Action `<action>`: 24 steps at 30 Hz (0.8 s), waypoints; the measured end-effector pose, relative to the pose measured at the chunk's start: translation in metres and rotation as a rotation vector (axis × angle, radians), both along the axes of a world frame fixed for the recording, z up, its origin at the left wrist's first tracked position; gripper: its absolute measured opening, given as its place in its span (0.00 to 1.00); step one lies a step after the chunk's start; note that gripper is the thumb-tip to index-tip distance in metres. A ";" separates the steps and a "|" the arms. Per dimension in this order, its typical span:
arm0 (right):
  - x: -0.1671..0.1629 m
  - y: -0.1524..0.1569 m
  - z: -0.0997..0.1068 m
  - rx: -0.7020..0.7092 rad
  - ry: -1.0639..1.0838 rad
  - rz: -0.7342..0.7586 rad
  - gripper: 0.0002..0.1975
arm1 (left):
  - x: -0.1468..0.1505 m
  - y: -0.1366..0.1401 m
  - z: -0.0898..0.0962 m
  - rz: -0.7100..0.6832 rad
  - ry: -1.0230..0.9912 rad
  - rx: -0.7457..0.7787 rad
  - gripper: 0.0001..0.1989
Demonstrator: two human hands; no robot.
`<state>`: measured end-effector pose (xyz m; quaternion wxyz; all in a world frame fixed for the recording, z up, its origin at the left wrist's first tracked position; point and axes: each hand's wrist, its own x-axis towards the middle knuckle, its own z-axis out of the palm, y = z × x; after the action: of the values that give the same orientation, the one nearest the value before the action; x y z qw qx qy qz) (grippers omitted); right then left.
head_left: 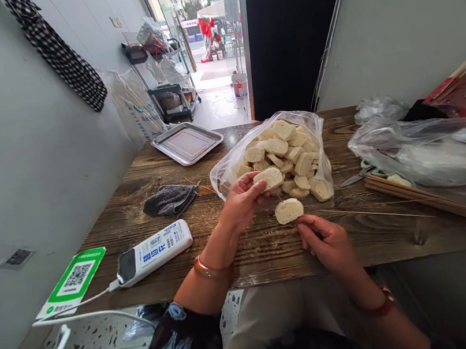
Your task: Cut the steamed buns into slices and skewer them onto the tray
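Observation:
Between the thumb and fingers of my left hand [241,199] is a pale slice of bread [269,178]. My right hand [323,237], lower and to the right, pinches a thin skewer, mostly hidden, that carries another bread slice [289,211]. The skewer's tip [279,197] pokes out at the upper left of that slice, close below the one in my left hand. Just behind both hands, an opened clear plastic bag [319,126] is heaped with many similar slices [276,146].
On the wooden table [254,259] are a metal tray [188,143], a dark cloth [170,199], a white payment device [157,251] and a green QR card [77,276]. To the right lie a bundle of skewers [438,199], scissors [354,178] and plastic bags [425,146].

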<state>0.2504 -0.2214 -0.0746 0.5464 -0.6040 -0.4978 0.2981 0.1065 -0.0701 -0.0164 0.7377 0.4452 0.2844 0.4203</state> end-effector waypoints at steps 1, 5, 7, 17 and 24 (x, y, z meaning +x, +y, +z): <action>0.000 0.000 0.001 0.001 0.000 -0.005 0.12 | 0.000 0.000 0.000 0.002 0.000 0.005 0.25; 0.000 0.001 0.002 0.008 -0.004 -0.012 0.12 | 0.000 -0.001 -0.001 -0.005 0.001 0.009 0.26; 0.000 0.000 0.003 0.008 -0.002 -0.015 0.12 | -0.001 -0.001 0.000 -0.013 0.007 0.008 0.26; -0.001 0.000 0.006 -0.008 0.030 -0.041 0.13 | 0.003 -0.005 -0.001 0.015 0.076 0.146 0.25; -0.004 0.000 0.011 -0.005 0.040 -0.066 0.13 | 0.004 -0.010 -0.003 0.025 0.185 0.319 0.20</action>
<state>0.2466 -0.2213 -0.0641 0.5640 -0.6155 -0.4659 0.2933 0.1103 -0.0804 -0.0190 0.6232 0.5896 0.2865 0.4266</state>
